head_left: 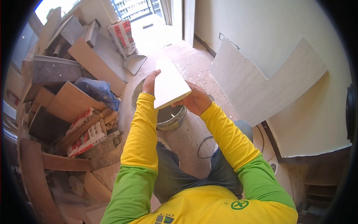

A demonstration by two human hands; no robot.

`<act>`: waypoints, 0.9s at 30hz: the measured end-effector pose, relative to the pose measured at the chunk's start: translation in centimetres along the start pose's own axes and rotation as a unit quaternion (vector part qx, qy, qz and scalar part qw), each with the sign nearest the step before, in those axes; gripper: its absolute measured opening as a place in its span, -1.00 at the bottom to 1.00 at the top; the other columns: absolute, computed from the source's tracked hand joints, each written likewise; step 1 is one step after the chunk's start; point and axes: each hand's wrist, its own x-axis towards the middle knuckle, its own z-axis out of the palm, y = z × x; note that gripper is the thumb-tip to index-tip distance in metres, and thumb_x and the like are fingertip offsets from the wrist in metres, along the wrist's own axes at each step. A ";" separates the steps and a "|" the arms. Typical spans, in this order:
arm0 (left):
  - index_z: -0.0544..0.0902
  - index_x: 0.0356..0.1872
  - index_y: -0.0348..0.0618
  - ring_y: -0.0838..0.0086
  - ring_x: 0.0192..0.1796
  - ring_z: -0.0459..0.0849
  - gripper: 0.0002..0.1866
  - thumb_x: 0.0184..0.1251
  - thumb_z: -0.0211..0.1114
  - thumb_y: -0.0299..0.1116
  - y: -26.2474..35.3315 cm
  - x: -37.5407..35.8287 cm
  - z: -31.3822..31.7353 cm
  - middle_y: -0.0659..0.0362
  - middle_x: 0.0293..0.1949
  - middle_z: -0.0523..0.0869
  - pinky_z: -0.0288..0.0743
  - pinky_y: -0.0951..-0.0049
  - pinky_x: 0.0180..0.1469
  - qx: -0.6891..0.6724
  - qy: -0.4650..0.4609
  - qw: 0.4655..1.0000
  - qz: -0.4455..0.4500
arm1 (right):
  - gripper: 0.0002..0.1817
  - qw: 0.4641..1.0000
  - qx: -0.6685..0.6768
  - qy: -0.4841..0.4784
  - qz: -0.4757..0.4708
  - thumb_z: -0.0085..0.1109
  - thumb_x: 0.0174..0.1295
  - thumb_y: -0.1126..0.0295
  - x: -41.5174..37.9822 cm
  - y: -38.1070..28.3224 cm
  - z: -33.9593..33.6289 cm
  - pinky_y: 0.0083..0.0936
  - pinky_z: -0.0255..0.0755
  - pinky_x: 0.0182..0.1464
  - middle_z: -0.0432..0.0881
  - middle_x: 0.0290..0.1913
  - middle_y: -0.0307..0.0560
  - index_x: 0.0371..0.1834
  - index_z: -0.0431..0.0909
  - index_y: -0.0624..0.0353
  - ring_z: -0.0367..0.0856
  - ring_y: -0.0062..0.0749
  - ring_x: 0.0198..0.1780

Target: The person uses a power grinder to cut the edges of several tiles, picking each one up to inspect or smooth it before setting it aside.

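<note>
A white rectangular tile-like piece (169, 84) is held up in front of me, tilted, its face very bright. My left hand (149, 83) grips its left edge, thumb on the near face. On the right edge my right hand (195, 98) is closed round the lower corner, with the fingers partly behind the piece. Below the piece stands a round bucket (173, 123) with dark greyish contents and a stained rim; the piece and my hands hide part of it. A small pale stick-like thing shows inside the bucket.
A large notched pale panel (261, 80) leans on the right wall. Boards (74, 100), a blue plastic sheet (99, 91) and paper sacks (123, 37) are heaped at left. A dustpan-like scoop (135, 64) lies by the sack. A dark cable (201, 149) curls on the debris-strewn floor.
</note>
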 end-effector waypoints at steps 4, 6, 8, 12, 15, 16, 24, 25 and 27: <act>0.56 0.14 -0.45 0.23 -0.09 0.81 -0.57 0.63 0.06 -0.19 -0.1 1.4 -1.2 -0.11 -0.03 0.78 0.71 0.28 0.08 -0.062 -0.065 0.995 -0.036 | -0.25 1.000 -0.008 0.020 -0.005 0.06 0.55 -0.04 -0.2 -0.4 0.6 -0.08 0.70 0.15 0.57 0.39 0.07 0.60 0.23 0.26 0.65 -0.14 0.30; 0.57 0.11 -0.45 0.24 -0.11 0.82 -0.58 0.64 0.06 -0.20 -0.1 1.3 -1.4 -0.10 -0.04 0.79 0.71 0.30 0.07 -0.053 -0.063 0.996 -0.032 | -0.44 0.998 -0.007 0.060 0.010 0.02 0.61 0.03 -0.2 -0.9 2.2 -0.33 0.66 0.08 0.72 0.08 -0.04 0.43 0.41 0.24 0.78 -0.32 0.01; 0.58 0.10 -0.45 0.25 -0.13 0.82 -0.58 0.64 0.06 -0.19 -0.2 1.4 -1.5 -0.09 -0.06 0.79 0.72 0.31 0.04 -0.052 -0.064 0.996 -0.029 | -0.44 0.998 -0.014 0.062 0.008 0.02 0.61 0.02 -0.3 -1.0 2.2 -0.34 0.65 0.07 0.73 0.07 -0.05 0.42 0.41 0.23 0.78 -0.34 0.00; 0.59 0.09 -0.43 0.25 -0.14 0.82 -0.58 0.64 0.06 -0.18 -0.5 1.5 -1.8 -0.08 -0.06 0.80 0.72 0.31 0.04 -0.048 -0.085 0.995 -0.033 | -0.23 0.998 -0.049 0.031 0.032 0.02 0.58 -0.08 -0.4 -0.8 0.9 -0.17 0.64 0.24 0.56 0.40 0.06 0.60 0.23 0.31 0.63 -0.19 0.32; 0.60 0.11 -0.43 0.23 -0.09 0.81 -0.57 0.64 0.07 -0.16 -0.3 -0.1 -0.1 -0.09 -0.01 0.79 0.71 0.32 0.07 -0.048 -0.051 0.997 -0.019 | -0.17 0.994 0.005 0.103 0.041 0.03 0.55 -0.14 -0.5 -0.8 1.5 -0.25 0.49 0.39 0.54 0.42 0.07 0.59 0.23 0.37 0.59 -0.19 0.36; 0.59 0.13 -0.43 0.22 -0.07 0.81 -0.56 0.64 0.08 -0.15 -0.3 -0.7 0.6 -0.10 0.01 0.78 0.71 0.32 0.08 -0.056 -0.037 0.998 -0.013 | -0.17 0.995 0.002 0.093 0.041 0.03 0.55 -0.14 -0.5 -0.9 1.8 -0.25 0.49 0.39 0.54 0.42 0.07 0.59 0.23 0.37 0.59 -0.19 0.36; 0.55 0.26 -0.33 0.29 0.02 0.78 -0.59 0.62 0.20 -0.22 0.8 -2.1 1.5 0.01 0.05 0.75 0.72 0.30 0.10 -0.054 -0.046 0.987 0.147 | -0.34 0.955 -0.232 0.112 0.148 0.33 0.31 0.39 -2.3 -2.0 1.2 -0.44 0.49 0.35 0.65 0.29 -0.04 0.47 0.41 0.41 0.64 -0.39 0.26; 0.53 0.30 -0.31 0.31 0.08 0.75 -0.58 0.64 0.18 -0.22 0.9 -2.2 1.5 0.03 0.09 0.74 0.68 0.27 0.17 -0.050 -0.064 0.983 0.164 | -0.37 0.949 -0.262 0.116 0.133 0.34 0.25 0.42 -2.5 -1.6 1.1 -0.42 0.49 0.34 0.69 0.23 -0.02 0.41 0.48 0.42 0.66 -0.36 0.23; 0.53 0.30 -0.31 0.31 0.12 0.74 -0.57 0.65 0.17 -0.19 1.6 -3.2 2.0 0.05 0.10 0.73 0.65 0.24 0.21 -0.053 -0.076 0.981 0.170 | -0.36 0.945 -0.287 0.120 0.100 0.33 0.26 0.44 -2.6 -1.1 2.1 -0.44 0.52 0.31 0.69 0.23 -0.05 0.42 0.47 0.42 0.68 -0.38 0.19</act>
